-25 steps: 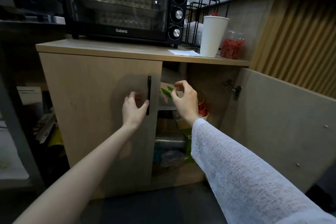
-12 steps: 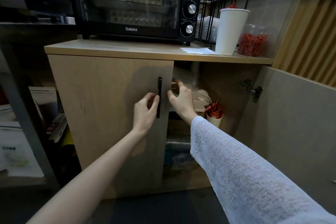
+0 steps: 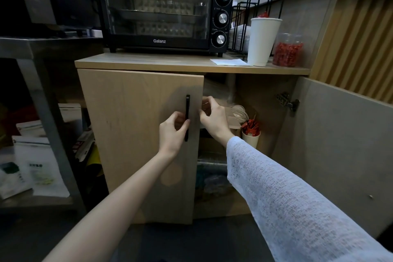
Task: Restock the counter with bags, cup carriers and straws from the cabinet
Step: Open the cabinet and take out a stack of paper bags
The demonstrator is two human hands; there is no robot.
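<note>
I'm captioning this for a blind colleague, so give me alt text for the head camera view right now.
A person's left hand grips the black handle of a wooden cabinet's shut left door, while the right hand reaches past the open right door toward brown paper bags on the shelf. A Galanz toaster oven and a white paper cup stand on top.

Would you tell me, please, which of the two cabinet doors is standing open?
The right door is swung wide open, showing its hinge. The left door is about closed, with the left hand at its black handle.
</note>
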